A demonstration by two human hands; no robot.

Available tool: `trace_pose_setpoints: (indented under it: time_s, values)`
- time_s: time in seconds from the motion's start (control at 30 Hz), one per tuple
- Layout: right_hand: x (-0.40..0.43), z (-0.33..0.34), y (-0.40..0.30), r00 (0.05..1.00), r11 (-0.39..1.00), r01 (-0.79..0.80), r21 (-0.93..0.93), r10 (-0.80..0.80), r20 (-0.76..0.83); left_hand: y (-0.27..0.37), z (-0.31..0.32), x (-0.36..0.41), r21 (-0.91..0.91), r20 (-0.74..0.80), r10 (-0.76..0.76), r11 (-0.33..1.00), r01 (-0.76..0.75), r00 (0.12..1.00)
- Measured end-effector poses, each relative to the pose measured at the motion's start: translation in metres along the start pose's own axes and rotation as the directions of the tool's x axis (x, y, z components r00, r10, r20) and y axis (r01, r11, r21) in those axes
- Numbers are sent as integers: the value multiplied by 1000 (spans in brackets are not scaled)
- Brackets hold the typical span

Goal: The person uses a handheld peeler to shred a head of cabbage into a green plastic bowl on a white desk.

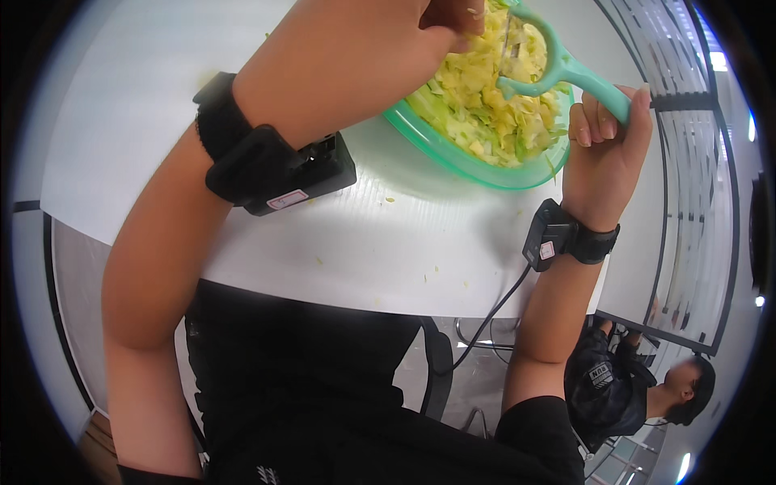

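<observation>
A green plastic bowl (473, 173) heaped with shredded cabbage (485, 115) stands on the white table. My right hand (609, 133) grips the handle of a mint-green Y-shaped peeler (561, 63), whose metal blade is over the shreds. My left hand (394, 54) is at the bowl's upper left side, close to the peeler head, with its fingers bent. Its fingertips are partly cut off by the picture's top edge, so whether they hold anything is unclear. Both wrists carry black strapped devices.
Small cabbage bits (390, 199) are scattered on the white table (364, 254). A black cable (491, 321) runs down from the device on my right wrist past the table's edge. A chair's black armrest (436, 364) is below. Another person (624, 388) sits at the lower right, beyond a glass partition.
</observation>
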State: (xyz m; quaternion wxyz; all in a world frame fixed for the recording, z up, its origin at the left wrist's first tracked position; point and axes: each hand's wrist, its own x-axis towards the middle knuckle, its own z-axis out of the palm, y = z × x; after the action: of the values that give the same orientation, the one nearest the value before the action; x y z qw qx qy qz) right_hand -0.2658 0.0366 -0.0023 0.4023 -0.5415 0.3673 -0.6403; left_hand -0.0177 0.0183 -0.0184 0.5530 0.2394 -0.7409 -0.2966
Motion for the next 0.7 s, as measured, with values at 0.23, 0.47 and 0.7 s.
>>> trace_pose_setpoints:
  time_s: [0.23,0.47,0.7]
  values:
    - [-8,12,-1,999,963,7,-269,-18,-42,-4,2,-3,-42,-35,22,999,-23,999]
    - [-3,2,0,1000,1000,-8,3,8,-30,-2,0,-2,144,34,34,989,-38,999]
    - [-7,8,0,999,969,23,-247,-30,-24,1,2,-1,6,-2,-111,994,111,994]
